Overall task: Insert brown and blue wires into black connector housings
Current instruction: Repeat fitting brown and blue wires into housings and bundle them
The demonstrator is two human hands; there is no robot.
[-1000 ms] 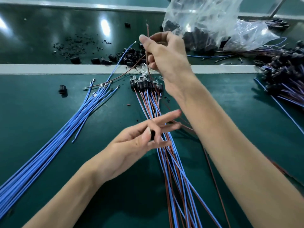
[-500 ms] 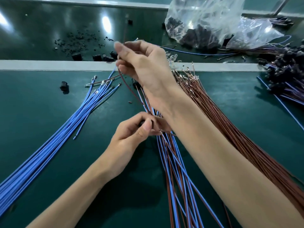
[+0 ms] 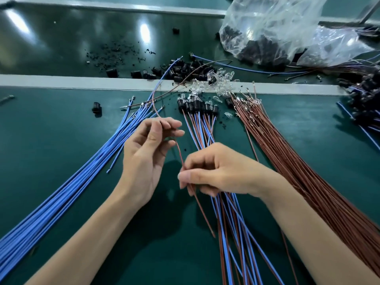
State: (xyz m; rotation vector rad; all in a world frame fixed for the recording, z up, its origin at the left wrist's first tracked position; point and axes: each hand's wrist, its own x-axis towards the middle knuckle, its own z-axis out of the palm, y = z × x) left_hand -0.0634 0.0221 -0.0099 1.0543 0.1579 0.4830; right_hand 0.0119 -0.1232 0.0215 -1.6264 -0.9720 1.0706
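One brown wire [image 3: 181, 159] curves down from the grey rail, passes through my left hand [image 3: 146, 155] and runs on to my right hand [image 3: 222, 171]. My left thumb and fingers pinch the wire; anything else between those fingers is hidden. A little lower and to the right, my right thumb and forefinger pinch the same wire, and its free end trails toward me. Behind my hands lie finished black connector housings [image 3: 197, 106] with brown and blue wires fanning toward me. A blue wire bundle [image 3: 82, 171] lies at the left and a brown wire bundle [image 3: 308, 171] at the right.
Loose black housings [image 3: 185, 70] and clear bulbs [image 3: 222, 81] are heaped at the grey rail [image 3: 61, 81]. A plastic bag [image 3: 277, 27] of black parts sits at the back right. One housing [image 3: 96, 106] stands alone at the left. More wired housings [image 3: 366, 95] pile at the right edge.
My right hand has come down from above the rail to just in front of my left hand, drawing the brown wire with it. My left hand now pinches that wire.
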